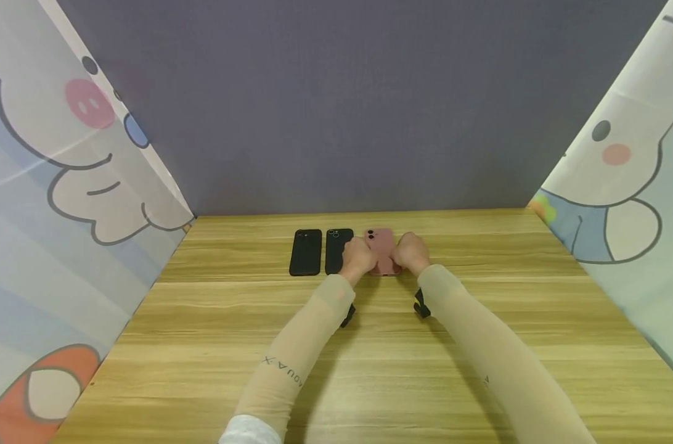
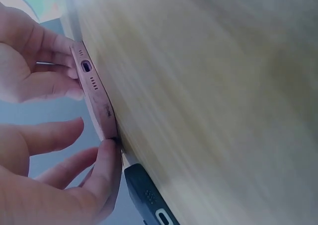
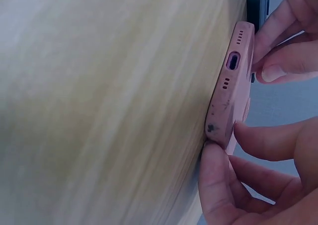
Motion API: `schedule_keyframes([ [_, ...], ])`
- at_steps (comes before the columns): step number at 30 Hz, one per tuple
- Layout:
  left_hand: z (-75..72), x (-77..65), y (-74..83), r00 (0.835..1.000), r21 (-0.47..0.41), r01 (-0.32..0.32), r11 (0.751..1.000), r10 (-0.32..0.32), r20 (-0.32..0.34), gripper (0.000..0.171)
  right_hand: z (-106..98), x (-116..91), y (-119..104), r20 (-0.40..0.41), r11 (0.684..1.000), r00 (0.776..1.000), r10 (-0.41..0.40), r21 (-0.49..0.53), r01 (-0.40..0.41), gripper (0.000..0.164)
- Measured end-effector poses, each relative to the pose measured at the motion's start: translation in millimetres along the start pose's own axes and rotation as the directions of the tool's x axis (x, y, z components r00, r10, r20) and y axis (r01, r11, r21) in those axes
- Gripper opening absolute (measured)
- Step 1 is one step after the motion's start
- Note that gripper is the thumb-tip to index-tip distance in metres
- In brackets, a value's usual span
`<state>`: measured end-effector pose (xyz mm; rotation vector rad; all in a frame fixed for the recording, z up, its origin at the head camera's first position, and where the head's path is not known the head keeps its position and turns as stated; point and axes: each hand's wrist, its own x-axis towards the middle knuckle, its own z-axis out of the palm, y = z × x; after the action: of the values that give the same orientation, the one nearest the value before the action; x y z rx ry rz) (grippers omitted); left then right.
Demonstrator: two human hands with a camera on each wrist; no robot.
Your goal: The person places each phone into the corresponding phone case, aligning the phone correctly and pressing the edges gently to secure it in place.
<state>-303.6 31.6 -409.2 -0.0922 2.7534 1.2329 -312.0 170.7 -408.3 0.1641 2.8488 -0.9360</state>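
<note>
A pink phone lies back up on the wooden table, its camera end toward the back wall. My left hand is at its left long side, the curled fingers against the edge. On the opposite side, my right hand holds the edge, thumb on the back and fingers low beside the table, as the right wrist view shows. The phone's bottom end, with charging port and speaker holes, faces me. A black phone lies just left of it, partly covered by my left hand. Further left is another black phone.
The phones form a row near the back of the wooden table. A dark grey panel rises behind it. Cartoon-printed sheets flank the table on the left and right.
</note>
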Motion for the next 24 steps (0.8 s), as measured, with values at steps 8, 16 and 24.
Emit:
schedule_keyframes([
  [8, -9.1, 0.0, -1.4, 0.997, -0.007, -0.021, 1.000, 0.021, 0.071, 0.050, 0.3, -0.6, 0.1, 0.020, 0.999, 1.000, 0.000, 0.037, -0.001, 0.040],
  [16, -19.2, -3.8, -5.6, 0.981, 0.009, -0.078, 0.997, 0.075, 0.178, 0.040, -7.4, -6.8, 1.1, 0.037, 0.997, 0.998, -0.042, 0.070, 0.039, 0.042],
  [24, -40.3, -8.7, -6.1, 0.978, 0.058, -0.122, 0.991, 0.110, 0.175, 0.055, -20.7, -15.5, 5.1, -0.018, 0.984, 0.993, -0.118, 0.132, 0.120, 0.021],
])
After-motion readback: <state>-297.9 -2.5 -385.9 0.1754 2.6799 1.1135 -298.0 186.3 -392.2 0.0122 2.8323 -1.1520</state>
